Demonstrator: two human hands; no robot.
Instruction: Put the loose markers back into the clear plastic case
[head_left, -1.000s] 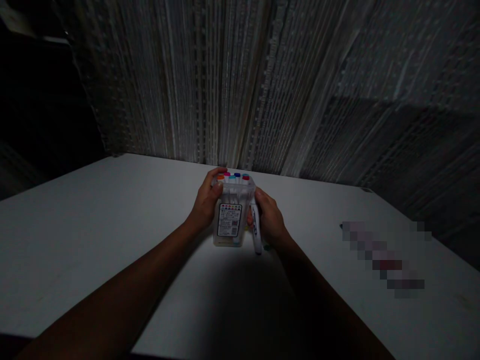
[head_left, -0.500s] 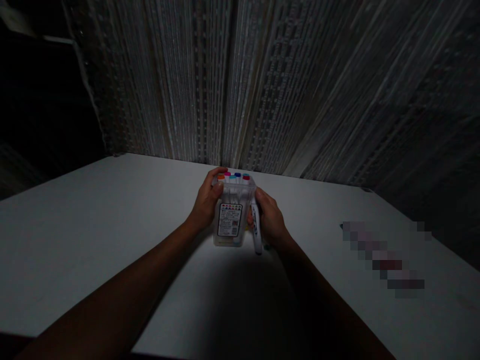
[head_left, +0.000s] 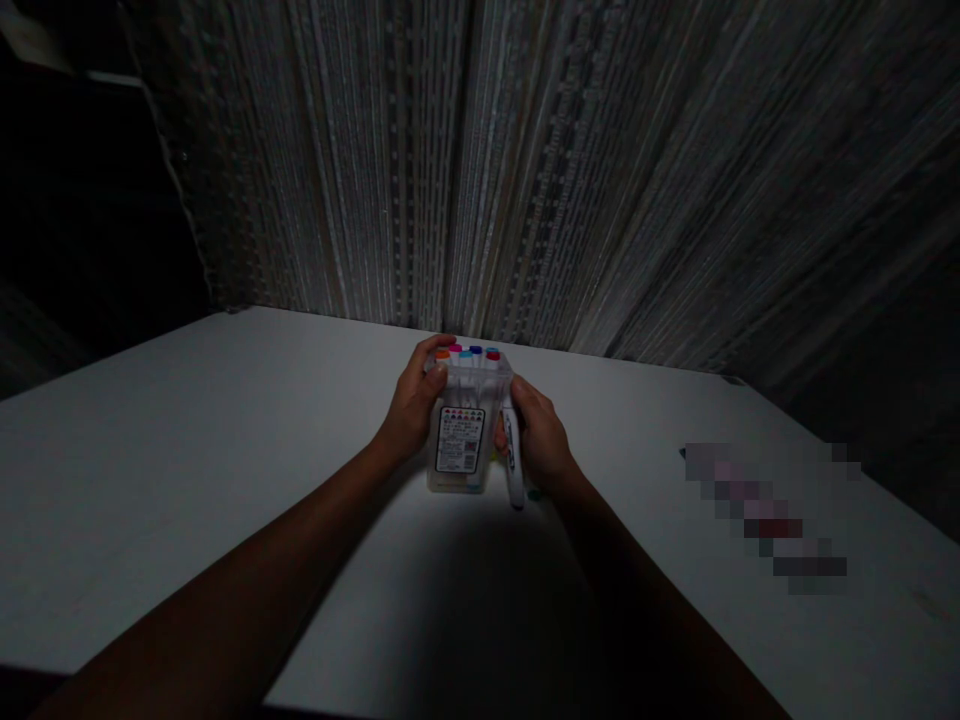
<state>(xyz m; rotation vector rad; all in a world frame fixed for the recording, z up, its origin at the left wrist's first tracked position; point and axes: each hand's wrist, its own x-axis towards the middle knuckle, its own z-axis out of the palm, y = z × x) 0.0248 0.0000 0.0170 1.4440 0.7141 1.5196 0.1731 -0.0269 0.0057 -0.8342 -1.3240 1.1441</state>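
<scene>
Grip state and legible text

Left hand (head_left: 412, 405) pinched the upper left edge of a clear plastic box-shaped container (head_left: 480, 374), upright over the middle of the white bench (head_left: 300, 420); orange, pink, blue and red caps (head_left: 493, 356) showed at its top. Right hand (head_left: 541, 432) was curled around a slim white elongated piece (head_left: 513, 455) beside the container, dark lettering unreadable. Black-bordered white label (head_left: 459, 440): coloured dots, small text, square code; wording illegible.

My left hand (head_left: 415, 408) blocks the left side of the pen box (head_left: 459, 440). A white pen (head_left: 512, 455) and my right hand (head_left: 544, 435) block its right. I have room on the table (head_left: 247, 450) farther left of the box. Behind it, a curtain (head_left: 465, 180) hangs like a wall. Far right lies something blurry (head_left: 769, 520).
</scene>
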